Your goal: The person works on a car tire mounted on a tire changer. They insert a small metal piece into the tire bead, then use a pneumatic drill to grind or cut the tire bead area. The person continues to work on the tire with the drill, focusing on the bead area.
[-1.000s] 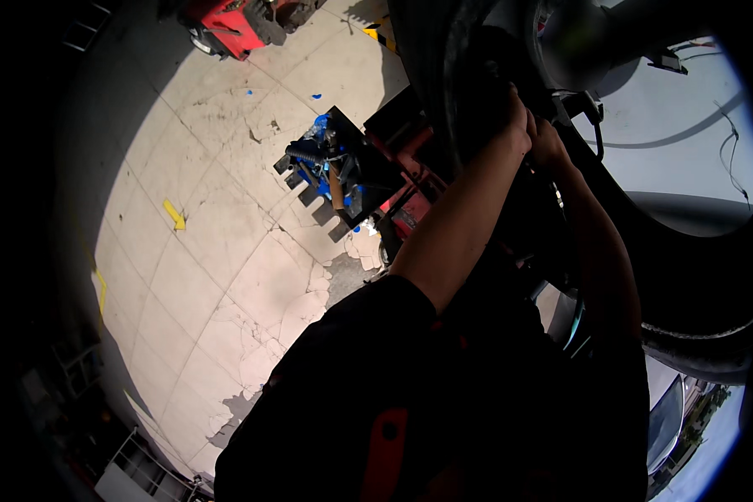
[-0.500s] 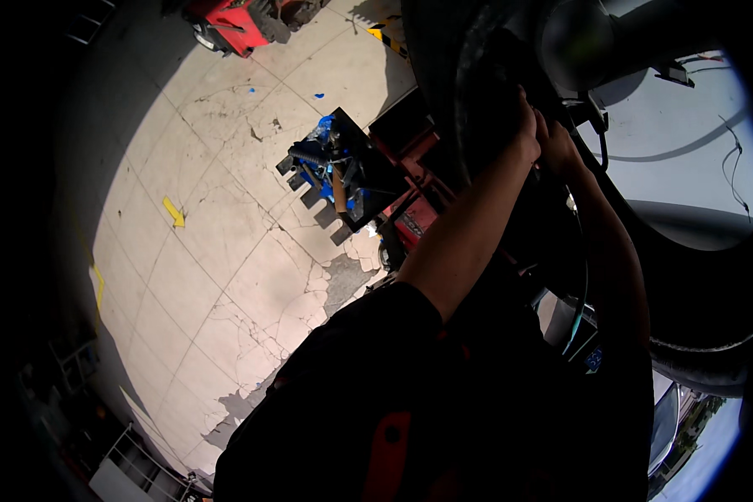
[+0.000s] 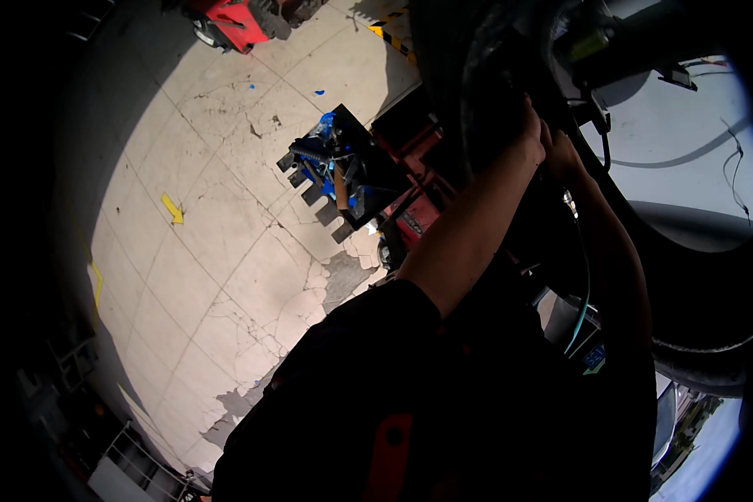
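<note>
A large black tyre [image 3: 443, 50] fills the upper right, in deep shadow. Both forearms reach up into it: my left hand [image 3: 529, 130] is closed against its dark inner area, and my right hand [image 3: 561, 155] is closed just right of and below the left one. What the fingers grip is hidden in shadow. Around the hands are dark metal parts [image 3: 591, 109], and a thin cable [image 3: 586, 276] hangs beside my right forearm.
Red machinery [image 3: 414, 217] carries a black tray [image 3: 372, 159] of tools and blue bits. Another red machine [image 3: 234, 25] stands at top left on the cracked tiled floor [image 3: 209, 276], near a yellow arrow [image 3: 171, 207] and striped marking [image 3: 385, 33]. A pale panel [image 3: 669, 167] is at right.
Compared with a second ago, both hands sit slightly lower and further right in the picture, still together at the tyre. The tyre also appears shifted a little to the right.
</note>
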`<state>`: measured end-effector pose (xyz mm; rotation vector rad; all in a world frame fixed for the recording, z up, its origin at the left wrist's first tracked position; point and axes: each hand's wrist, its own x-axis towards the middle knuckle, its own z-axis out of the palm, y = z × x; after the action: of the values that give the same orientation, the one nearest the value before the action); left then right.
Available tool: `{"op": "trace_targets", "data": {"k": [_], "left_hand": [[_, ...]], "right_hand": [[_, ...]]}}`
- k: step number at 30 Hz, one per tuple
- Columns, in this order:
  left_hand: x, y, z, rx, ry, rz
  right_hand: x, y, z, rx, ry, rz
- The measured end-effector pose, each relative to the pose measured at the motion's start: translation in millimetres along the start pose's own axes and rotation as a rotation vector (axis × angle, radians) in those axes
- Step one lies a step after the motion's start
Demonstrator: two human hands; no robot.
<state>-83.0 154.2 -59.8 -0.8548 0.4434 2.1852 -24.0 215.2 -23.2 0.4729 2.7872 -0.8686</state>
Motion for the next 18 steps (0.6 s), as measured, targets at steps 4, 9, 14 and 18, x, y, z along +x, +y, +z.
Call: {"op": "trace_targets", "data": {"k": [4, 9, 14, 18], "left_hand": [[-33, 9, 2, 0.114, 0.032, 0.007], [-41, 16, 5, 0.089, 0.052, -0.048], [-12, 8, 0, 0.119, 0.007, 0.059], [-39, 25, 2, 0.208, 0.086, -0.019]], "right_hand": [[0, -6, -13, -0.088, -0.033, -0.018], [-1, -7, -6, 0.045, -0.125, 0.105], [6, 0, -2, -0.019, 0.058, -0.138], [-6, -33, -9, 0.135, -0.137, 0.135]]}}
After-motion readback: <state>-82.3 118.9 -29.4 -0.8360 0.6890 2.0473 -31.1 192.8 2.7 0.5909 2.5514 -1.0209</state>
